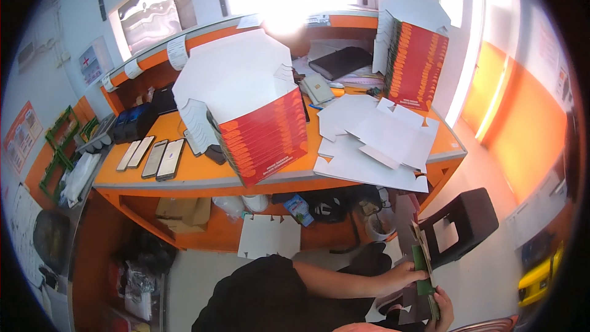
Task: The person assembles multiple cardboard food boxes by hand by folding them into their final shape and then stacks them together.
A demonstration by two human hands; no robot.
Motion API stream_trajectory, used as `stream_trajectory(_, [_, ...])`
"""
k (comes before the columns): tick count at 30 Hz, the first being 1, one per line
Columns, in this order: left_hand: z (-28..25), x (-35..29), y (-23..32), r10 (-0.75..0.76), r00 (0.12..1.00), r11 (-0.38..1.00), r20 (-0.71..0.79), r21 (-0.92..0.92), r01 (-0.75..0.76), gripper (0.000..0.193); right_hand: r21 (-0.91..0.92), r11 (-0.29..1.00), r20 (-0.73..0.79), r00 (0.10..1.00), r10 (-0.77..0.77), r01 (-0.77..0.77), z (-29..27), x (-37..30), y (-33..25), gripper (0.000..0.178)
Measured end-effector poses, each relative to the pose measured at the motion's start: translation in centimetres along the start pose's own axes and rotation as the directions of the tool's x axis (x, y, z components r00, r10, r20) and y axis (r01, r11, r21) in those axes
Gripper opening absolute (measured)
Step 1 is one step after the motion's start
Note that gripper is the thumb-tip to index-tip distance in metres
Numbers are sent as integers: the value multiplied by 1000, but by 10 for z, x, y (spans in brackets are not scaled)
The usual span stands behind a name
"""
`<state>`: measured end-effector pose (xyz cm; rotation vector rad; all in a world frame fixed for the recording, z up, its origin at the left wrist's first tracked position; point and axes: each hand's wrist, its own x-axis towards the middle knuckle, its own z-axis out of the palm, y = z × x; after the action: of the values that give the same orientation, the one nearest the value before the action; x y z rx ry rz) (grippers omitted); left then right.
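Observation:
Off the right front corner of the desk, both my hands are on a carton piece (420,259), seen nearly edge-on, with green and dark red sides. My left hand (402,275) reaches across from the left and pinches its near edge. Lower down, my right hand (443,311) grips the same piece from the right, fingers curled around its edge. On the desk stands a tall nested stack of red and white cartons (261,129). Several flat white carton sheets (381,135) lie loosely overlapped to its right.
A second carton stack (418,55) stands at the desk's back right. Several phones (169,160) lie on the orange desk (215,175) at left. A black stool (467,224) is beyond my hands. One white sheet (269,237) leans below the desk; a yellow case (541,275) sits far right.

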<state>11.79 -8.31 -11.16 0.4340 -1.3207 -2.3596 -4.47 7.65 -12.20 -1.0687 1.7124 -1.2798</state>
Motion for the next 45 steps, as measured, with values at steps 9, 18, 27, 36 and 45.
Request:
stream_trajectory(9, [-6,-13,24,-62,998,926,25,-372,67,32,-226,798,182,829,-529,559,21,-18,-67,39])
stream_trajectory(18, [-31,-41,34,-27,941,982,337,-167,88,52,-131,968,-696,675,-244,215,-56,-24,-18,53])
stream_trajectory(27, [-76,-61,66,4,941,952,338,-288,99,72,-500,832,-850,51,-525,240,-148,-13,-69,50])
stream_trajectory(36, [-52,-52,51,46,967,928,251,-369,51,70,680,329,-657,744,-124,656,-93,168,-130,34])
stream_trajectory(45, [-44,-60,40,6,981,956,196,-290,52,65,706,701,48,980,-195,105,74,188,-199,43])
